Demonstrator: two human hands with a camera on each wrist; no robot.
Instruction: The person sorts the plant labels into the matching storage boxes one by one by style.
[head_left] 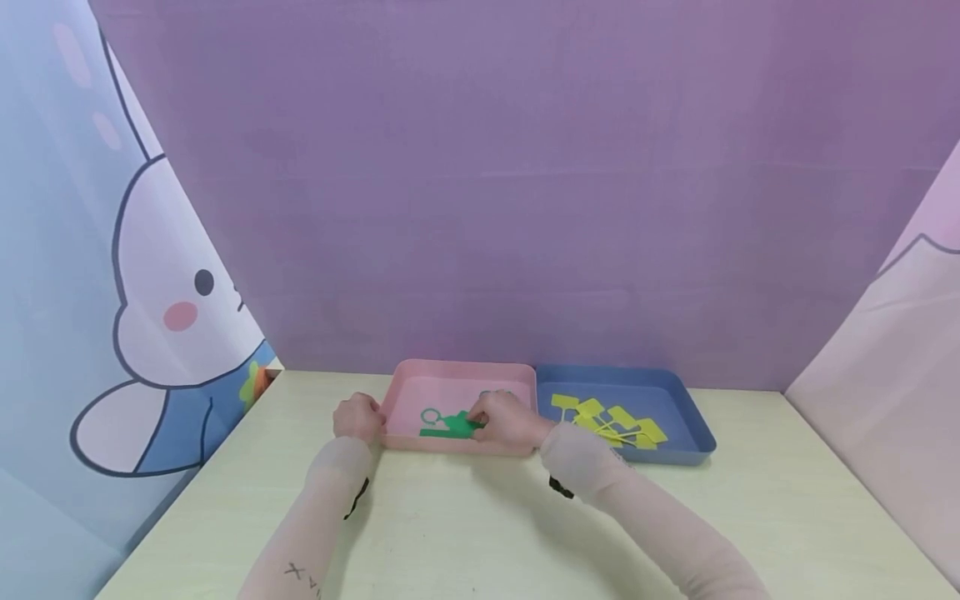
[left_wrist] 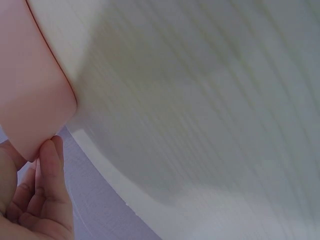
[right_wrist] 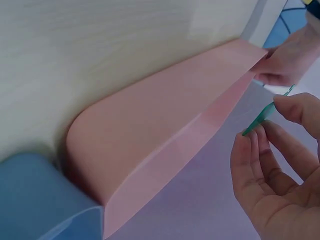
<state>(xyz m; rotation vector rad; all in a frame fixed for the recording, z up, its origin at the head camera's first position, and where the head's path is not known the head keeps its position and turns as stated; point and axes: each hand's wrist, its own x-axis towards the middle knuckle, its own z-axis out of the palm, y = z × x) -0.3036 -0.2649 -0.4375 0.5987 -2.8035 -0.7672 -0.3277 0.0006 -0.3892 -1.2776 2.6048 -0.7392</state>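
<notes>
At the left end of the pink tray, my left hand pinches the tray's rim between thumb and fingers, as the left wrist view confirms. Over the tray's right half, my right hand pinches a thin green plastic piece by its edges. In the head view, several green pieces show beside the right fingertips, including a ring and a flat strip. The hand partly covers them, so which of them are joined cannot be told. A bluish-green edge peeks out behind the hand.
A blue tray stands right against the pink one, holding several yellow square tags with thin stems. Both trays sit at the far edge of a pale wooden table. A purple cloth hangs behind, with printed curtains at both sides.
</notes>
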